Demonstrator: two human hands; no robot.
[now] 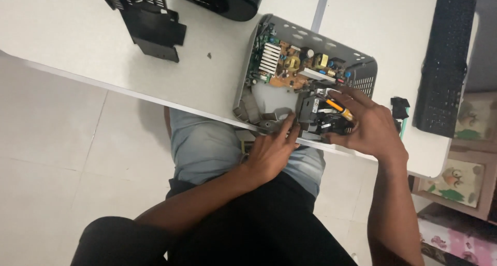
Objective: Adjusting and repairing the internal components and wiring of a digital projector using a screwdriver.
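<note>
Nearest the camera, the person's black-trousered lap and both bare forearms reach up toward the edge of the white table [77, 43]. Resting at that edge, the left hand [270, 151] has its fingers stretched out and loosely spread, the tips touching the near rim of the opened grey metal device casing [357, 56], which sits at the table's front edge with part of it over the lap. Inside the casing a brown circuit board with a ribbed silver heat sink [290, 64] lies at the far side, and a black component block [313, 113] sits at the near side. Over that block the right hand [370, 128] curls, fingers bent and seemingly closed around an orange-handled tool [339, 108], though the grip itself is partly hidden. Right of the casing lies a black computer keyboard [445, 64]; a black vented plastic panel [147, 17] lies well apart at the far left.
</note>
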